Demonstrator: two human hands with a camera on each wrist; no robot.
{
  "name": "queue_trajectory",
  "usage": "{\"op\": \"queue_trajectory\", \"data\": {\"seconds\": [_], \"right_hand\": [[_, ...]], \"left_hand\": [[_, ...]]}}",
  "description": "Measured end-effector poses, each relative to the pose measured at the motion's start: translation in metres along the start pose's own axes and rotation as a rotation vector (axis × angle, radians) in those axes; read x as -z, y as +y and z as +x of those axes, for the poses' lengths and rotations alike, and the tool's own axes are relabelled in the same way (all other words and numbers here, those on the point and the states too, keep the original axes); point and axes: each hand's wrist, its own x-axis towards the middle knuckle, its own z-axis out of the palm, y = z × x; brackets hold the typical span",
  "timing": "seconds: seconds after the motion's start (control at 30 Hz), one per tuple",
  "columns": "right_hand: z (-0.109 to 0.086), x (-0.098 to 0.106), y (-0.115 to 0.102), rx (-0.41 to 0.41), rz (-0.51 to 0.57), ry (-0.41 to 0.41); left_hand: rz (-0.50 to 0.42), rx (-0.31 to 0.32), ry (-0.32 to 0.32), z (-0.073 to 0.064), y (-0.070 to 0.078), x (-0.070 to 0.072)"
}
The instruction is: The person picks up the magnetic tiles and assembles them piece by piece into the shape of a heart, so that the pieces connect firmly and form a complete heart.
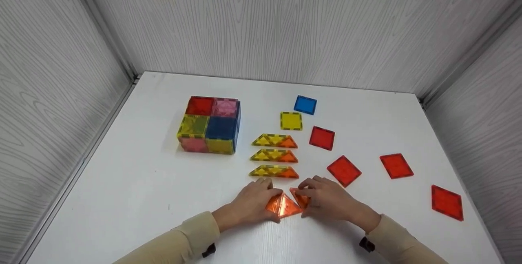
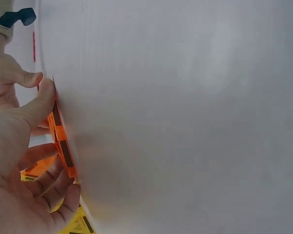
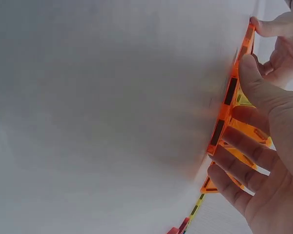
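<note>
Row of 3 orange triangle tiles (image 1: 288,207) runs left-right on the near worktop (image 1: 122,198), just near of 3 yellow-orange strips (image 1: 270,155). Right grip (image 1: 328,198), nearer the V-shaped gap, pinches the right tile (image 1: 299,200). Left grip (image 1: 253,202) pinches the left tile (image 1: 273,203), touching the middle. Translucent, glossy, dark-barred edges.

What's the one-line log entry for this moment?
left grip: holds orange triangle piece | right grip: holds second orange triangle | three yellow-orange strips: beyond grips | four red squares: right of strips
</note>
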Motion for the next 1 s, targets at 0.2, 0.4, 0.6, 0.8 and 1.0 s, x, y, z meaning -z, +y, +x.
{"op": "queue_trajectory", "data": {"seconds": [0.2, 0.4, 0.6, 0.8, 1.0], "right_hand": [[0.006, 0.0, -0.003, 0.046, 0.021, -0.007], [0.005, -0.002, -0.002, 0.055, 0.056, -0.003], [0.001, -0.001, -0.001, 0.038, 0.071, 0.001], [-0.002, -0.003, 0.0, 0.022, 0.098, 0.001], [-0.006, -0.002, 0.002, -0.002, 0.124, -0.013]], "left_hand": [[0.017, -0.023, -0.011, 0.004, 0.0, 0.002], [-0.01, -0.023, -0.022, 0.002, 0.0, 0.003], [0.052, -0.044, 0.005, -0.003, 0.001, 0.001], [0.032, -0.044, 0.009, -0.006, 0.001, 0.002], [-0.028, -0.045, -0.01, -0.008, -0.001, 0.005]]}}
